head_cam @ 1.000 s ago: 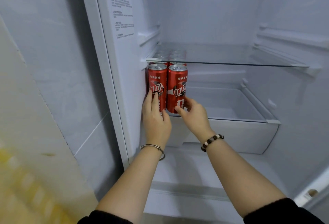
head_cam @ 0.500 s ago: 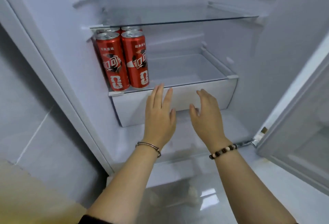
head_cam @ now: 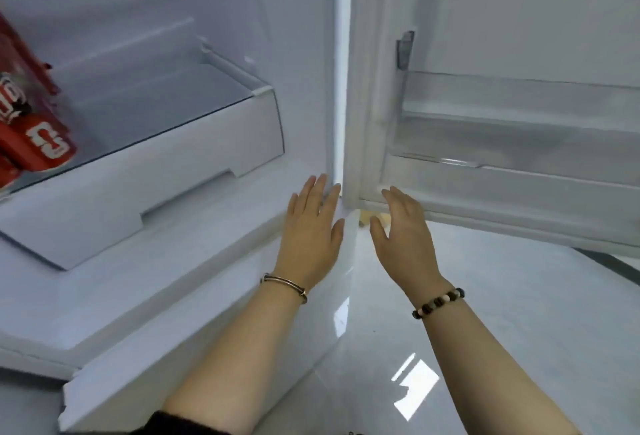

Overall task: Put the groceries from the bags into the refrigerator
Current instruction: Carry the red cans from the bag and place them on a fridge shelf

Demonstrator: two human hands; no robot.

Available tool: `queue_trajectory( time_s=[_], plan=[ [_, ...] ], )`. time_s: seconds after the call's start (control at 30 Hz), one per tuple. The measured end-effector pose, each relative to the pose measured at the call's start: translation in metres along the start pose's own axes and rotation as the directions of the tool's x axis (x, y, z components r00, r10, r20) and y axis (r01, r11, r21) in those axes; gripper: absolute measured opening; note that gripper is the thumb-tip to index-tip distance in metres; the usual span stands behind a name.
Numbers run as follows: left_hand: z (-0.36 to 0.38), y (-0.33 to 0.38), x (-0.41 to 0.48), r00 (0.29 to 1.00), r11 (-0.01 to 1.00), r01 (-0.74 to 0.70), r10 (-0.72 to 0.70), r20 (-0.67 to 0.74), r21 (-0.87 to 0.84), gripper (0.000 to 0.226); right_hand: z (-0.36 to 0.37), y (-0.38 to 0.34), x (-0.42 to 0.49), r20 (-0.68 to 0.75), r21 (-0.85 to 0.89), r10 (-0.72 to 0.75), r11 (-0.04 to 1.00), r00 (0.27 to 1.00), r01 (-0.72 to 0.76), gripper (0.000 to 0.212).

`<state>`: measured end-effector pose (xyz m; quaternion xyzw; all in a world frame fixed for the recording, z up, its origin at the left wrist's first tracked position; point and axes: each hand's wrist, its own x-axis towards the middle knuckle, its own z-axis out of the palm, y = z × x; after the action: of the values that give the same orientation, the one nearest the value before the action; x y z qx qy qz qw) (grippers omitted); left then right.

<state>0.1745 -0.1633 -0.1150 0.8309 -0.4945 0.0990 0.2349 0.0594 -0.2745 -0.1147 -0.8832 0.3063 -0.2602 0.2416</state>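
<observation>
Cans (head_cam: 38, 144) stand far left on the glass shelf (head_cam: 156, 99) of the refrigerator (head_cam: 298, 54).
Fingers (head_cam: 313, 194) straight and slightly spread, left hand (head_cam: 311, 230) and right hand (head_cam: 405, 230) hold nothing near the door (head_cam: 519, 19) hinge; such cans are likely rigid, smooth, fairly light, best wrapped round the middle.

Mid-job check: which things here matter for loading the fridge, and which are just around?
Job: red cans on the lower glass shelf; door bin; left hand and right hand, both open, holding nothing.
Just around: white drawer, metal bangle, bead bracelet, glossy floor.
</observation>
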Motion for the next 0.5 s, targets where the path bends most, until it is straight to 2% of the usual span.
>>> queue_trajectory(
  time_s=[0.23, 0.4, 0.5],
  plan=[
    [0.043, 0.154, 0.007, 0.962, 0.965, -0.226, 0.242, 0.123, -0.130, 0.052, -0.114, 0.099, -0.068, -0.095, -0.193, 0.248, 0.946, 0.964, -0.262, 0.054],
    [0.078, 0.285, -0.009, 0.870, 0.911, -0.391, 0.413, 0.269, -0.132, 0.058, -0.212, 0.170, -0.145, -0.256, -0.279, 0.399, 0.841, 0.881, -0.463, 0.053],
    [0.097, 0.360, -0.028, 0.806, 0.854, -0.496, 0.521, 0.281, -0.160, 0.061, -0.263, 0.208, -0.200, -0.339, -0.309, 0.467, 0.764, 0.817, -0.566, 0.054]
  ],
)
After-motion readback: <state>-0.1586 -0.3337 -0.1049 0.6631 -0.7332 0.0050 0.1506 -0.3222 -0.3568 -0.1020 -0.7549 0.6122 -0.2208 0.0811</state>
